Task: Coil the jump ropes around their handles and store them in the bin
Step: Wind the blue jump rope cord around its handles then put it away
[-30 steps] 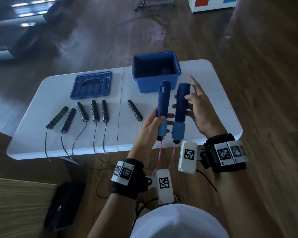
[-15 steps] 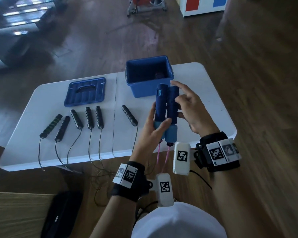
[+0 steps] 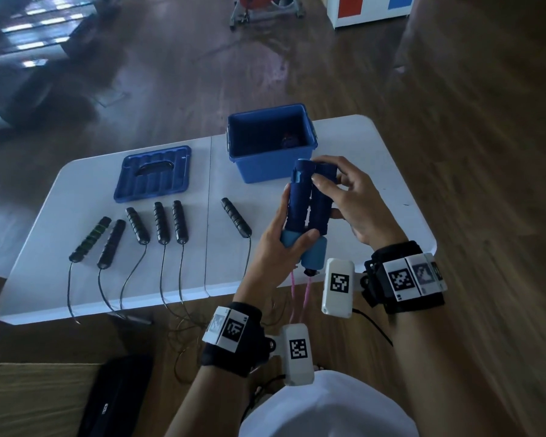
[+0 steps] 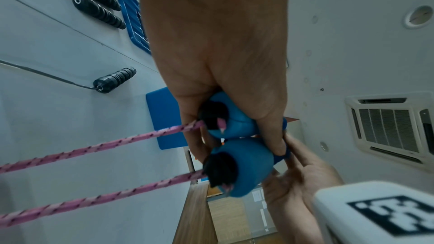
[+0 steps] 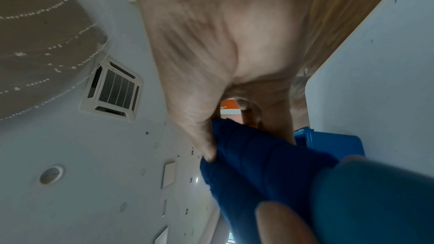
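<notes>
White table (image 3: pixel 344 146), open blue bin (image 3: pixel 267 167), dark item inside

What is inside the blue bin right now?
In the blue bin, one small dark object shows near the back; too dim to identify. The near wall hides the front floor.

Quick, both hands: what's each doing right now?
Left hand: grips both blue handles near their lower ends.
Right hand: curled around the handles' tops.
</notes>
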